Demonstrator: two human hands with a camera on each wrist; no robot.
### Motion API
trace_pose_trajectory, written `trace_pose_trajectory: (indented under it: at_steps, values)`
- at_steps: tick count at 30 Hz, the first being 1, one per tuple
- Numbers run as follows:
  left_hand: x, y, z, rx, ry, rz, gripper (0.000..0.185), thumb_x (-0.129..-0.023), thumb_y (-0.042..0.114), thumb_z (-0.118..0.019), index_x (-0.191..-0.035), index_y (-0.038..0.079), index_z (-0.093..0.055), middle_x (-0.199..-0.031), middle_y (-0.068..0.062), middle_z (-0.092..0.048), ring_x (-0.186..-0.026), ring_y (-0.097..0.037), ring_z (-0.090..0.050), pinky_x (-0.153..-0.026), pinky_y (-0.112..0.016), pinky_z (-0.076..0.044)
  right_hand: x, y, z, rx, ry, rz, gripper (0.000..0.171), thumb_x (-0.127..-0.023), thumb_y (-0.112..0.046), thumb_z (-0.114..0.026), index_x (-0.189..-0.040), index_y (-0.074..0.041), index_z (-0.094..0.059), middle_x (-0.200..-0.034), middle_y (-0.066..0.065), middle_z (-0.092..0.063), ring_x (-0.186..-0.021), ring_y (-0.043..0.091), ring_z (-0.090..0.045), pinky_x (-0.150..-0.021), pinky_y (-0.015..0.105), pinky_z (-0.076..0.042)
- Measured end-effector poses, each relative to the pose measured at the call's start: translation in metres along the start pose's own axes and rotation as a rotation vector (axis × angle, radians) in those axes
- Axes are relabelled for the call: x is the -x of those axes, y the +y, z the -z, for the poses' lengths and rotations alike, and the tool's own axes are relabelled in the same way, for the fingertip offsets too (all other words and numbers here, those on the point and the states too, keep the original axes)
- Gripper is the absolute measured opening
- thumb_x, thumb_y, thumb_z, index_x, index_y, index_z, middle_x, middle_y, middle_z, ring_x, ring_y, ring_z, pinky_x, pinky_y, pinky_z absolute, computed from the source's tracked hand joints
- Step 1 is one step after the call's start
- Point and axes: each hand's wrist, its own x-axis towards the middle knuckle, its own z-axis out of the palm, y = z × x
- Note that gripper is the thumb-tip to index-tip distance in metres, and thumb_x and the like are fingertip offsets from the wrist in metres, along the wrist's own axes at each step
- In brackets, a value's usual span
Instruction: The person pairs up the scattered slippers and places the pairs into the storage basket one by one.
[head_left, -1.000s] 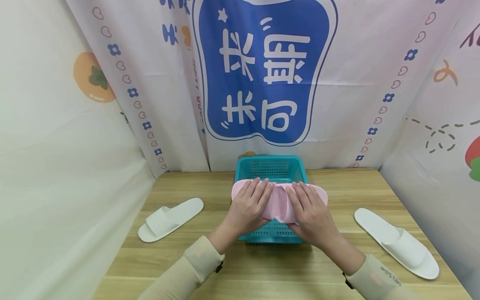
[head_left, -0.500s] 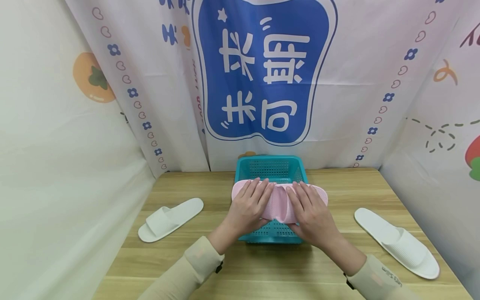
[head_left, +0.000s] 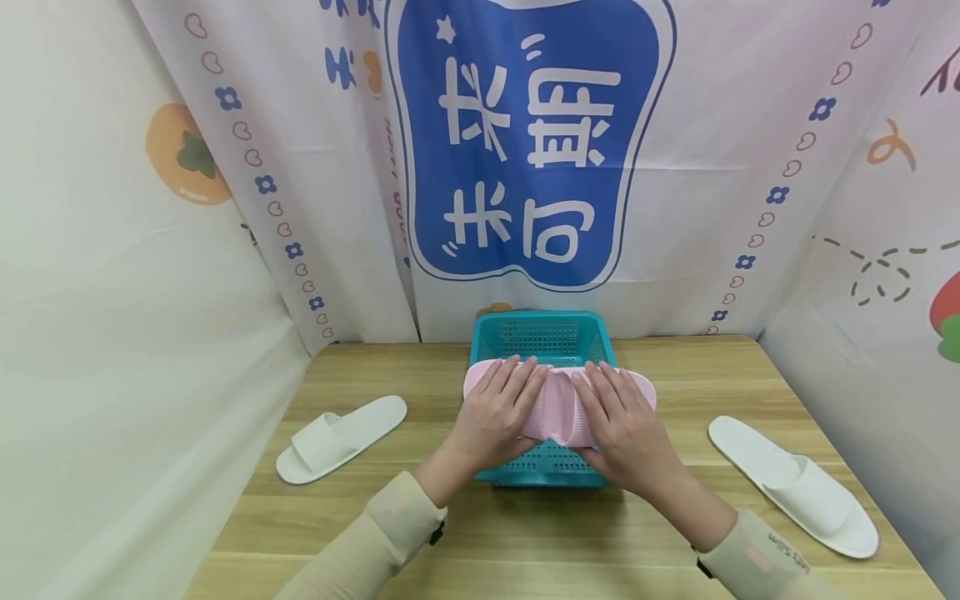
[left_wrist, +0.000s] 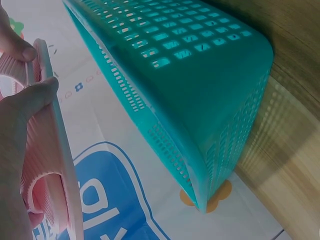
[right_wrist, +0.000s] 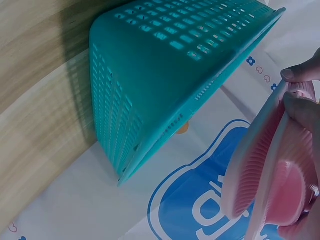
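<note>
Both hands, left [head_left: 495, 417] and right [head_left: 626, 429], grip ribbed pink slippers [head_left: 558, 404] with curled fingers above the perforated teal plastic basket [head_left: 551, 333].

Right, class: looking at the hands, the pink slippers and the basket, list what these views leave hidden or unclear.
- Head view: the left hand and right hand cover most of the pink slippers; how many are stacked cannot be counted here.
- Head view: the teal basket floor is hidden by the slippers and hands.
- Right wrist view: the slippers run off the right edge.
- Left wrist view: they run off the left edge.
</note>
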Motion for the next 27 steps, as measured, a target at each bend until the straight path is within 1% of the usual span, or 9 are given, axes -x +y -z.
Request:
trace_pose_trajectory:
  at_steps: [4, 10, 17, 21, 23, 25, 27]
  values:
    - [0.000, -0.001, 0.001, 0.016, 0.003, 0.000, 0.099, -0.066, 0.060, -0.078, -0.140, 0.001, -0.047, -0.137, -0.017, -0.053, -0.122, -0.036, -0.052, -0.107, -0.045, -0.038, 0.000, 0.002, 0.001, -0.024, -0.008, 0.015, 0.107, -0.062, -0.040, -0.090, -0.144, 0.005, -0.038, -0.143, 0.028, -0.040, -0.128, 0.045, -0.041, -0.108, 0.057, -0.031]
    - [0.000, -0.004, 0.000, 0.038, 0.009, -0.005, 0.100, -0.065, 0.059, -0.079, -0.141, 0.002, -0.046, -0.137, -0.017, -0.053, -0.124, -0.035, -0.050, -0.107, -0.046, -0.038, 0.001, 0.007, 0.004, -0.073, -0.025, 0.052, 0.103, -0.066, -0.041, -0.087, -0.145, 0.001, -0.037, -0.145, 0.027, -0.040, -0.131, 0.044, -0.038, -0.108, 0.058, -0.030]
    - [0.002, -0.007, -0.001, 0.046, 0.012, -0.024, 0.099, -0.066, 0.061, -0.078, -0.140, 0.002, -0.047, -0.137, -0.016, -0.053, -0.124, -0.034, -0.050, -0.107, -0.045, -0.038, 0.003, 0.015, 0.008, -0.112, -0.049, 0.132, 0.104, -0.061, -0.038, -0.091, -0.145, -0.003, -0.039, -0.147, 0.025, -0.038, -0.133, 0.044, -0.037, -0.107, 0.058, -0.031]
    - [0.002, -0.008, -0.001, 0.070, 0.011, -0.032, 0.098, -0.067, 0.062, -0.077, -0.139, 0.001, -0.048, -0.138, -0.016, -0.052, -0.124, -0.033, -0.050, -0.107, -0.045, -0.038, 0.005, 0.019, 0.010, -0.126, -0.070, 0.169, 0.098, -0.065, -0.038, -0.088, -0.145, -0.006, -0.041, -0.150, 0.024, -0.034, -0.135, 0.043, -0.034, -0.112, 0.055, -0.025]
    - [0.003, -0.009, 0.000, 0.079, 0.015, -0.035, 0.099, -0.067, 0.063, -0.077, -0.138, 0.001, -0.048, -0.138, -0.016, -0.053, -0.124, -0.033, -0.050, -0.106, -0.045, -0.039, 0.005, 0.020, 0.011, -0.134, -0.080, 0.185, 0.097, -0.066, -0.038, -0.088, -0.145, -0.008, -0.041, -0.151, 0.023, -0.033, -0.136, 0.042, -0.033, -0.113, 0.053, -0.023]
    - [0.003, -0.009, 0.000, 0.088, 0.021, -0.038, 0.100, -0.064, 0.063, -0.079, -0.138, 0.001, -0.049, -0.137, -0.016, -0.053, -0.124, -0.033, -0.050, -0.107, -0.045, -0.038, 0.006, 0.022, 0.013, -0.137, -0.089, 0.199, 0.097, -0.065, -0.038, -0.089, -0.145, -0.009, -0.042, -0.151, 0.023, -0.032, -0.136, 0.042, -0.032, -0.113, 0.053, -0.024]
    - [0.003, -0.010, 0.000, 0.104, 0.024, -0.040, 0.102, -0.062, 0.062, -0.081, -0.137, 0.001, -0.049, -0.135, -0.017, -0.055, -0.124, -0.033, -0.051, -0.107, -0.044, -0.037, 0.006, 0.023, 0.014, -0.139, -0.101, 0.213, 0.099, -0.063, -0.037, -0.090, -0.145, -0.010, -0.042, -0.152, 0.023, -0.032, -0.136, 0.042, -0.032, -0.110, 0.055, -0.029]
